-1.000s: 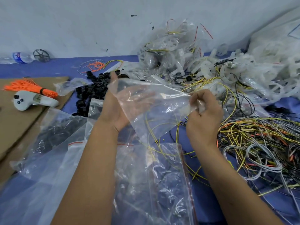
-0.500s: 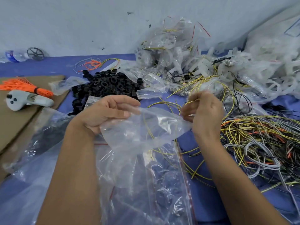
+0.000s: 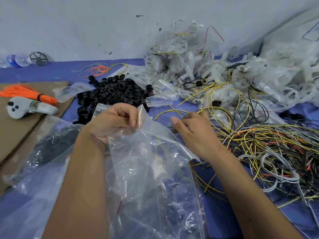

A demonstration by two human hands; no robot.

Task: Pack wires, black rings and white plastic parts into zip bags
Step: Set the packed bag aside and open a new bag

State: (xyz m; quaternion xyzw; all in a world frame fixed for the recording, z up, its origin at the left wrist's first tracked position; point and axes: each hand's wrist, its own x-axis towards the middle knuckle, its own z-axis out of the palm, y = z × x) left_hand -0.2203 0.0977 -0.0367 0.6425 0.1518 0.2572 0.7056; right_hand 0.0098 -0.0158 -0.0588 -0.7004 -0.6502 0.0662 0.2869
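Head view: left hand (image 3: pixel 112 121) grip pinching one clear zip bag (image 3: pixel 148 152), right hand (image 3: pixel 195 133) fingers spread over wires (image 3: pixel 259 144).

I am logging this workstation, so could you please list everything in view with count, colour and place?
zip bag: one, clear, held at centre
spare bags: several, clear, near left
black rings: a heap, black, behind the left hand
wires: a tangle, yellow, grey, black, orange, right
white parts: a pile, some bagged, far right
orange bundle: one, on the cardboard, left
controller: one, pale grey, beside the bundle
cardboard: brown, left
bottle: one, clear, far left
spoked wheel: one, black, beside the bottle
left hand: pinches the bag's edge
right hand: fingers on yellow wires
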